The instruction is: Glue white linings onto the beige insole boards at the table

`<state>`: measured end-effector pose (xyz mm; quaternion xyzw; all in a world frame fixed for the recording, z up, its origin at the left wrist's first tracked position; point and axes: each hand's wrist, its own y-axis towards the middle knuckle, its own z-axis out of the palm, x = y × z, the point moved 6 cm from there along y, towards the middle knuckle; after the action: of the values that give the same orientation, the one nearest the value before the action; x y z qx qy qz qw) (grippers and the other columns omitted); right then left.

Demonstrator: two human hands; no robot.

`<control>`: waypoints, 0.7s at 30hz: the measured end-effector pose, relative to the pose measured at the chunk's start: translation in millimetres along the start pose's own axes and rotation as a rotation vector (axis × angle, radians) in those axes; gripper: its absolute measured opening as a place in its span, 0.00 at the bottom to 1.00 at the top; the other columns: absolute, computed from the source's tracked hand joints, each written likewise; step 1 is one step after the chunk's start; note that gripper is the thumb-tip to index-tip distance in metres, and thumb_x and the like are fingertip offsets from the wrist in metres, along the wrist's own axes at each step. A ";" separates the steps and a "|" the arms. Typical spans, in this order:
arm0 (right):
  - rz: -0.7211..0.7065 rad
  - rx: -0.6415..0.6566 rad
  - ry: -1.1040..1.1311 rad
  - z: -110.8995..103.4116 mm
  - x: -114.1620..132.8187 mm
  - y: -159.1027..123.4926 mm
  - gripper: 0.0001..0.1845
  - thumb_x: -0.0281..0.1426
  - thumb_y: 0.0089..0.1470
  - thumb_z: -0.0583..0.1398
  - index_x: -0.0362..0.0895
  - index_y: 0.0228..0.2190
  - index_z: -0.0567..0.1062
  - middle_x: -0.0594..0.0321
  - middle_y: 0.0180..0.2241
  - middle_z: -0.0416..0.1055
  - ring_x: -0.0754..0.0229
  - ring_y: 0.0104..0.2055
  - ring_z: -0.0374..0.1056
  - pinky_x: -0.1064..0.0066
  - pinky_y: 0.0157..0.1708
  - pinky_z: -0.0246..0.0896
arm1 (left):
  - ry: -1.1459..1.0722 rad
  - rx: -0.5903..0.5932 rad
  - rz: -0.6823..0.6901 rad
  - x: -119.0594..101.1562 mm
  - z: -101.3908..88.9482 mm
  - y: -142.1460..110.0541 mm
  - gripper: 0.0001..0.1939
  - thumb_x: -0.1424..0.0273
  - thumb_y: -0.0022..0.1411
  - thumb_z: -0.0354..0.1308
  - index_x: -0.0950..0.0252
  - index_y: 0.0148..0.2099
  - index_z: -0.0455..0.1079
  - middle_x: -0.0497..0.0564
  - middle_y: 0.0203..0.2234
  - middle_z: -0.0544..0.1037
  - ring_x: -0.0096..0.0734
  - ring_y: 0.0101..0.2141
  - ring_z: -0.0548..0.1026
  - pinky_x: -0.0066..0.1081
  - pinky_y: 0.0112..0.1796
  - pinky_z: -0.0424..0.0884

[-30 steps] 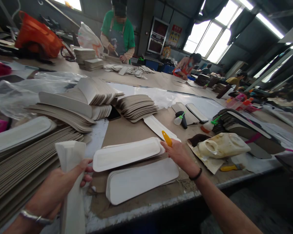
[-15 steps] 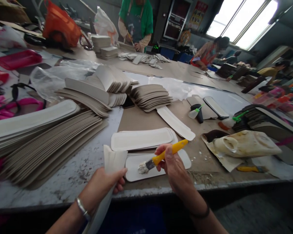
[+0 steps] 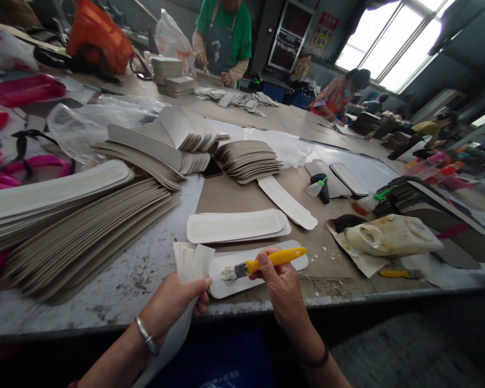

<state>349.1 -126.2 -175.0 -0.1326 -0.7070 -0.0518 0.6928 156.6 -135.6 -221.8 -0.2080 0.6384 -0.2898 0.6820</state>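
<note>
My right hand point(image 3: 281, 283) is closed round the yellow handle of a paintbrush point(image 3: 262, 262). Its white-coated bristles touch a pale, round-cornered strip point(image 3: 222, 288) lying near the table's front edge. My left hand point(image 3: 181, 299) grips a bunch of thin white strips point(image 3: 188, 261), fanned at the top and hanging down past my wrist. Its fingertips are at the left end of the strip under the brush. Just behind lies a short stack of similar pale pieces point(image 3: 234, 225), and a single narrow piece point(image 3: 286, 202) slants away behind that.
Fanned stacks of grey-brown boards point(image 3: 92, 237) cover the left side. To the right lie a cut-open plastic jug point(image 3: 392, 234), a second yellow brush point(image 3: 396, 274) and a small green-tipped bottle point(image 3: 316, 187). A person in green point(image 3: 224, 40) works across the table.
The brush has shifted slightly left along the strip and its handle lies flatter. My left hand keeps hold of the white strips, whose tops are fanned wider. The whole view has shifted a little.
</note>
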 end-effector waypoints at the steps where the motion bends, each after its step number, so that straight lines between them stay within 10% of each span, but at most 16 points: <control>1: -0.003 0.002 0.002 1.7 0.9 -1.6 0.22 0.49 0.47 0.63 0.42 0.30 0.69 0.67 0.23 0.68 0.64 0.22 0.68 0.72 0.26 0.66 | -0.004 -0.001 0.001 -0.1 0.6 -1.4 0.15 0.61 0.42 0.64 0.68 0.18 0.69 0.48 0.13 0.71 0.28 0.16 0.69 0.27 0.21 0.64; 21: -0.635 -0.294 -0.866 -89.9 31.6 8.9 0.10 0.35 0.59 0.55 0.44 0.29 0.70 0.61 0.28 0.69 0.59 0.31 0.67 0.65 0.35 0.66 | 0.011 -0.134 -0.055 4.9 -1.5 -6.8 0.17 0.57 0.36 0.65 0.66 0.16 0.69 0.48 0.11 0.72 0.32 0.16 0.68 0.29 0.23 0.67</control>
<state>438.1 -137.1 -141.5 -0.0173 -0.9178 -0.2967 0.2633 154.3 -143.7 -221.2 -0.2690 0.6541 -0.2662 0.6549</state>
